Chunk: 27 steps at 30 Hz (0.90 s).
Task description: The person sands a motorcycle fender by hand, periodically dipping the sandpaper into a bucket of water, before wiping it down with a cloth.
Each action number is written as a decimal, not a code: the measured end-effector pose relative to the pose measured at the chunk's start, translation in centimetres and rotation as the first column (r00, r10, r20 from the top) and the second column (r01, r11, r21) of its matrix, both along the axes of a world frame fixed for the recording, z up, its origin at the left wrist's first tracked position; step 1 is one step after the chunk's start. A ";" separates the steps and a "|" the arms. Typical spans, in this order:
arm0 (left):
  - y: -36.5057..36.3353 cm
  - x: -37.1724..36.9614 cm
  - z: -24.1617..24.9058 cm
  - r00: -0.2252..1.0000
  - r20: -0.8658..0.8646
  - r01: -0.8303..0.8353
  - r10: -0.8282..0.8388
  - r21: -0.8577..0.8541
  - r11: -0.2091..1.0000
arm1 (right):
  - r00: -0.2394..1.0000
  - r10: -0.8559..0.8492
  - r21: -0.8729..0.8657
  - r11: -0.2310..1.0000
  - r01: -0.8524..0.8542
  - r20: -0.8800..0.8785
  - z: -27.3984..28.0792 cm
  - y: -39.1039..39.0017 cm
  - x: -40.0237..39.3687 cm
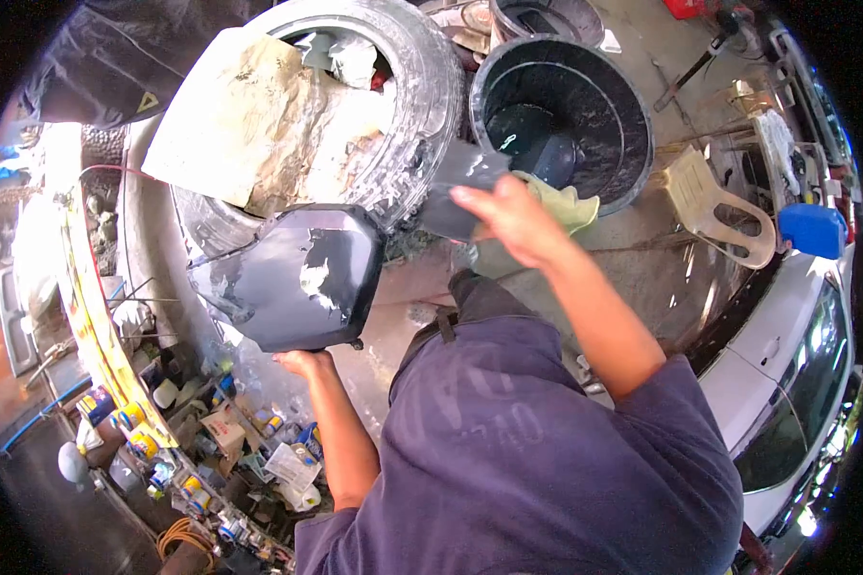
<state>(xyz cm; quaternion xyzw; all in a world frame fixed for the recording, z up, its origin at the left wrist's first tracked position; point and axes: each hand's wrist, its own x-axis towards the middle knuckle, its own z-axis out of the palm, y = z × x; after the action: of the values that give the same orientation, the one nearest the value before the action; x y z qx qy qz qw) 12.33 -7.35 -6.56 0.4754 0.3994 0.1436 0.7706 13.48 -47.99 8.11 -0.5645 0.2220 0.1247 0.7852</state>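
A dark, glossy panel (288, 278) with bright wet patches rests against the edge of a large whitish tire (422, 86). My left hand (304, 362) is under the panel's lower edge, its fingers partly hidden beneath it. Between the tire and a black bucket (633, 125), my right hand (513, 218) grips a thin dark grey sheet (460, 187), thumb on top. Just beyond that hand, a yellow-green cloth (571, 206) hangs over the bucket's near rim. Dark liquid shows inside the bucket.
Cardboard (249, 125) covers much of the tire. On the right are a beige plastic chair (714, 206), a blue container (813, 230) and a silver car (786, 383). Small bottles and cans crowd a cluttered shelf (177, 470) at lower left. Dark fabric (134, 57) appears at top left.
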 end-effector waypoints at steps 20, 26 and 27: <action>-0.6 0.5 1.9 0.999 -0.023 0.023 -0.022 0.029 0.999 | 0.755 0.532 -0.839 0.543 0.044 0.383 -7.3 13.1 1.2; 1.2 0.2 0.8 0.996 -0.081 0.032 -0.033 -0.014 0.999 | 0.741 0.643 -0.975 0.209 0.074 0.194 -5.6 13.0 1.4; 0.7 0.0 2.0 0.997 -0.065 0.048 -0.048 -0.008 0.999 | 0.756 0.631 -0.982 0.166 0.087 0.174 -5.7 13.4 1.6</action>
<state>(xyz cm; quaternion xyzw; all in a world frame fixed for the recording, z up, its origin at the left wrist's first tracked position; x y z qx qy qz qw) 12.31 -6.69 -4.57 0.4870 0.4131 0.1082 0.7619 15.10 -34.62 2.40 -0.9614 -0.1040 -0.0621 0.2471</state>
